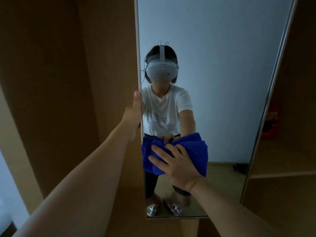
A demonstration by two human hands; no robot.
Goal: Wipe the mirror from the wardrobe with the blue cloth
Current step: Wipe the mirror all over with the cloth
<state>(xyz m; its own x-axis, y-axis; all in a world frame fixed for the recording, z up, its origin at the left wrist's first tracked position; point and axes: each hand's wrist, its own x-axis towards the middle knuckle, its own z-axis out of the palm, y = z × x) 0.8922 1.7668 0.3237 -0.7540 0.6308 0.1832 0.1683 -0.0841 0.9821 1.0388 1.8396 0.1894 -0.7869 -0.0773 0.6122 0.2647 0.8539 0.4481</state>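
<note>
Under the right hand (177, 165), fingers spread flat, blue cloth (172, 154) presses against mirror (222, 65). Left hand (135, 113) grips mirror's edge, thumb up.

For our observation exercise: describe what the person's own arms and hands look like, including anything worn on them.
Both forearms are bare, with no sleeves in view. The left hand and right hand wear no gloves, and no rings, watch or bracelets show. The mirror reflection shows short white T-shirt sleeves.

Mirror (222, 65): glossy, smooth glass, thin pale metal-looking frame. Blue cloth (193, 151): soft, matt, plush textile, bunched in folds. Wardrobe panels (51, 82) left and right: matt brown, wood-look, smooth.
</note>
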